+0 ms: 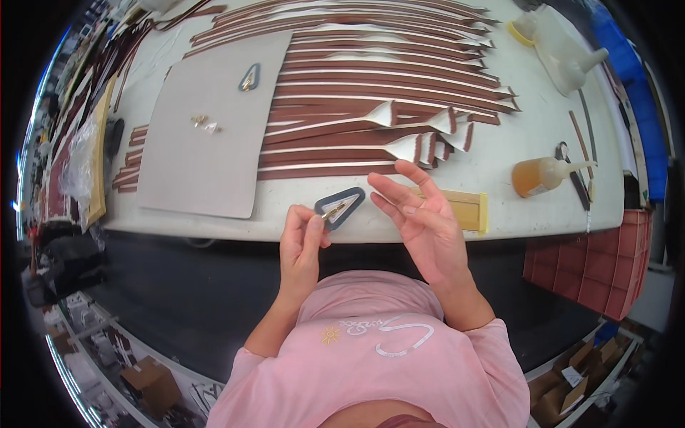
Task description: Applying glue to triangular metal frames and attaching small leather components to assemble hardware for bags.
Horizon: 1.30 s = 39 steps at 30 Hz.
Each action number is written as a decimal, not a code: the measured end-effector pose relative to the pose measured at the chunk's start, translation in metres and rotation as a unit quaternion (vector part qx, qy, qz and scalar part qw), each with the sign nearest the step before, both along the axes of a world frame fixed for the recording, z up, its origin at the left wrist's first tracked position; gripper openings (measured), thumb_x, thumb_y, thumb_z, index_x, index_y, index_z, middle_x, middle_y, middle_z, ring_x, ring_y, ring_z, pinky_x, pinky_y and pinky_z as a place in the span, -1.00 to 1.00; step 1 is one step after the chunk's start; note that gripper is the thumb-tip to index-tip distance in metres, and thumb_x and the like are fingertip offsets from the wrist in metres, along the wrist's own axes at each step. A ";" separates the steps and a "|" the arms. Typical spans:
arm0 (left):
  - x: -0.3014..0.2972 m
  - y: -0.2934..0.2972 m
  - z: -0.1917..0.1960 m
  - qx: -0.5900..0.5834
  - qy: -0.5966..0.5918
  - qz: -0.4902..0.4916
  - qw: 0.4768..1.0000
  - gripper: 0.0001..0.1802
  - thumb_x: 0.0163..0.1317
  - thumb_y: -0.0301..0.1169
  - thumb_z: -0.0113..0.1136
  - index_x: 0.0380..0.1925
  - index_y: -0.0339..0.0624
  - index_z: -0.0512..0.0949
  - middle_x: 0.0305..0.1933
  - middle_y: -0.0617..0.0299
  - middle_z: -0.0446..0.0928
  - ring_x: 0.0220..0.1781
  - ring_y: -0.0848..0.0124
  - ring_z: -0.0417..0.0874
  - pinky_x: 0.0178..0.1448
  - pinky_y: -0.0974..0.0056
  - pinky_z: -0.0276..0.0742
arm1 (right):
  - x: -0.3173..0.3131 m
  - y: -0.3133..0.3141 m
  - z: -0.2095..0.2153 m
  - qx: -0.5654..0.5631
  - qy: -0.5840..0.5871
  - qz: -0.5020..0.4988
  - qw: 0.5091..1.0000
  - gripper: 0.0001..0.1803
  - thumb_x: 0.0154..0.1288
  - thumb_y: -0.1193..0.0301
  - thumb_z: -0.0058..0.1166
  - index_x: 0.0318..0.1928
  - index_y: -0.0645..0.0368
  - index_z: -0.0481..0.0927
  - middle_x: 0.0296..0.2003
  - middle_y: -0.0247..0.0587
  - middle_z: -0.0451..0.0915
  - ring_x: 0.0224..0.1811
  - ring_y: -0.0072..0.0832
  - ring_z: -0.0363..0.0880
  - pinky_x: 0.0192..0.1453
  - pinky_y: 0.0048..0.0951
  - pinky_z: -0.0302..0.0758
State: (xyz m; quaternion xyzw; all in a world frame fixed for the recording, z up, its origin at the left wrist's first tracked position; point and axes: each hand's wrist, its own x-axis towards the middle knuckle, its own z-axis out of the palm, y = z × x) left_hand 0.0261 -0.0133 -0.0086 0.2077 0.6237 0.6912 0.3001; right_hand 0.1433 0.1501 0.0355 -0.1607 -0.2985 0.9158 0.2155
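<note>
Just above the table's front edge, my left hand [301, 241] pinches a dark blue triangular tab [348, 201] by its left end. The tab has a pale middle with a small gold-coloured metal part on it. To its right, my right hand [428, 227] is raised with the fingers apart and nothing visible in them. A similar blue triangular tab [250, 77] lies on the grey board [196, 164] to the left. Near it on the board sit several small gold-coloured metal pieces [202, 121].
Many long brown strips [399, 87] with white faces cover the table's middle and back. A yellowish flat block [465, 208] lies behind my right hand. Further right are an amber glue bottle [536, 177] and a white container [562, 51]. A red crate [589, 258] stands below the right edge.
</note>
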 end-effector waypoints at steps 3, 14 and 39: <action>-0.001 -0.002 0.000 -0.023 0.014 0.007 1.000 -0.85 0.51 -0.36 -0.10 -0.28 -0.15 0.35 -0.43 0.36 0.32 -0.41 0.65 0.33 -0.27 0.51 0.26 | 0.009 0.005 -0.003 0.043 -0.008 0.005 0.999 -0.50 0.32 0.57 -0.07 0.26 0.23 0.23 0.15 0.16 0.52 0.34 -0.27 0.38 0.48 -0.26 0.18; -0.008 0.000 0.007 0.004 0.020 0.008 1.000 -0.85 0.52 -0.33 -0.12 -0.23 -0.14 0.34 -0.35 0.31 0.41 -0.43 0.63 0.40 -0.29 0.50 0.31 | 0.094 0.042 -0.014 0.339 -0.186 -0.275 0.880 -0.84 0.41 0.58 -0.09 -0.05 0.25 0.50 -0.22 -0.23 0.63 -0.16 -0.59 0.56 0.03 -0.52 0.48; -0.021 0.010 0.003 -0.017 0.058 -0.030 0.998 -0.85 0.51 -0.37 -0.12 -0.23 -0.19 0.36 -0.39 0.32 0.38 -0.38 0.62 0.40 -0.26 0.48 0.34 | 0.158 0.051 -0.057 0.719 -0.542 -0.224 0.372 -0.57 0.41 0.60 -0.19 0.25 0.18 0.45 0.19 -0.20 0.53 0.29 -0.27 0.44 0.45 -0.06 0.19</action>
